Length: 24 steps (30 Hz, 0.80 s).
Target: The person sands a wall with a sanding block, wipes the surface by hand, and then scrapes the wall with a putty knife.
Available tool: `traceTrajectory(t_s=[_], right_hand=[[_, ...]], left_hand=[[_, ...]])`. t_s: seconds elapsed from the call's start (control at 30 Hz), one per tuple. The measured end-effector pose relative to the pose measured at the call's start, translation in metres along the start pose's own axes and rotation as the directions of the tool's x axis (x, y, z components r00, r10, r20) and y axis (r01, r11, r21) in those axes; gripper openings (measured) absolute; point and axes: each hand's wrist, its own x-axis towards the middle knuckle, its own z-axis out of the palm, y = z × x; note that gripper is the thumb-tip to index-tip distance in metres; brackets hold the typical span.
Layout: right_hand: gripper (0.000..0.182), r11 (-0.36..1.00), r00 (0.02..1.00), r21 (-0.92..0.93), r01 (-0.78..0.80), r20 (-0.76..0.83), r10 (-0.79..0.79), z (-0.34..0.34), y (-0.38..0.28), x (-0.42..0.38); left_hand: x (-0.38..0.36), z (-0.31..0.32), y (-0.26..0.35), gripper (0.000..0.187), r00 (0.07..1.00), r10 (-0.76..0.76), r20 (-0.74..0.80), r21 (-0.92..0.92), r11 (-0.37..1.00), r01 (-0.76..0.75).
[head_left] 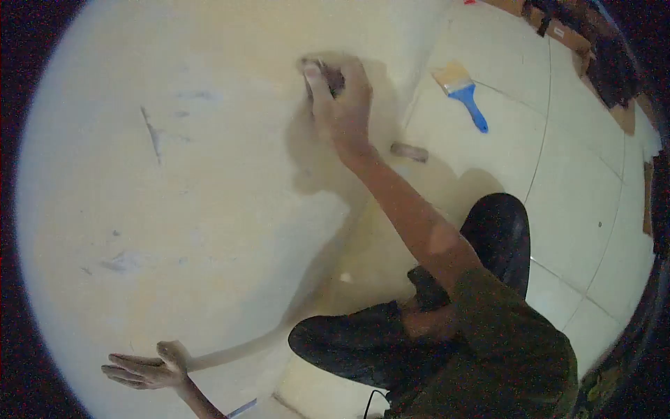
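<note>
My right hand (345, 105) is closed around a small dark object (335, 80), pressed against the pale, patchy wall surface (230, 167). Most of that object is hidden by the fingers, so its kind is unclear. Lower left, my left hand (150, 370) lies against the same surface with its fingers stretched out, holding nothing. Dark scuffs and a thin slanted mark (151, 135) show on the surface between the hands. Beside my right forearm, a small brownish block (409, 152) rests on the floor.
A brush with a blue handle (472, 108) lies on the pale tiled floor (572, 153). Cardboard boxes (569, 36) and dark items stand along the upper right edge. My bent knees (499, 223) are near the surface. A thin bluish strip (243, 408) shows at the bottom.
</note>
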Motion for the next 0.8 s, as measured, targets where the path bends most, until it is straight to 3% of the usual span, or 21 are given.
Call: traceTrajectory(t_s=[0.03, 0.13, 0.23, 0.33, 0.43, 0.47, 0.53, 0.6, 0.67, 0.73, 0.8], right_hand=[[0.022, 0.996, 0.997, 0.053, -0.066, 0.049, 0.063, -0.008, 0.003, -0.008], [0.023, 0.992, 0.99, -0.107, -0.069, 0.115, 0.081, -0.029, 0.062, -0.062], [0.024, 0.986, 0.985, -0.168, -0.019, 0.164, 0.047, -0.03, 0.035, -0.046], [0.023, 0.983, 0.986, -0.079, 0.165, 0.001, -0.166, 0.005, 0.007, 0.012], [0.016, 0.981, 0.982, -0.032, 0.19, -0.001, -0.19, 0.006, 0.011, -0.002], [0.016, 0.983, 0.986, -0.082, 0.165, 0.043, -0.162, 0.0, 0.028, -0.029], [0.023, 0.995, 0.978, -0.098, -0.035, 0.203, 0.054, -0.03, 0.053, -0.083], [0.037, 0.949, 0.914, -0.134, -0.284, 0.261, 0.311, -0.04, 0.048, -0.086], [0.042, 0.854, 0.859, -0.228, -0.468, 0.112, 0.5, -0.031, 0.051, -0.072], [0.049, 0.85, 0.874, -0.205, -0.485, -0.111, 0.472, -0.015, 0.056, -0.008], [0.052, 0.831, 0.877, -0.293, -0.474, -0.241, 0.415, -0.008, 0.067, 0.042]], left_hand=[[0.002, 0.004, 0.002, 0.106, 1.0, 0.004, -0.003, -0.01, 1.0, -0.004], [0.003, 0.007, 0.003, 0.104, 0.999, 0.038, -0.017, -0.011, 0.999, -0.038], [-0.001, 0.008, 0.003, 0.102, 0.999, 0.025, -0.041, -0.016, 1.0, -0.025], [0.002, 0.01, 0.005, 0.101, 0.999, 0.028, -0.032, -0.028, 0.999, -0.029], [0.008, 0.006, 0.008, 0.093, 0.998, 0.01, -0.054, -0.033, 0.999, -0.012], [0.008, 0.004, 0.007, 0.089, 0.998, 0.019, -0.06, -0.041, 0.999, -0.021], [0.008, 0.009, 0.002, 0.091, 0.998, 0.02, -0.059, -0.027, 0.999, -0.022], [0.009, 0.009, 0.002, 0.091, 0.999, 0.021, -0.03, -0.009, 1.0, -0.022], [0.008, 0.019, 0.008, 0.091, 0.998, 0.031, -0.055, -0.025, 0.999, -0.032], [0.007, 0.022, 0.008, 0.091, 0.997, 0.039, -0.064, -0.027, 0.999, -0.041], [0.004, 0.019, 0.003, 0.091, 0.998, 0.026, -0.061, -0.022, 0.999, -0.027]])
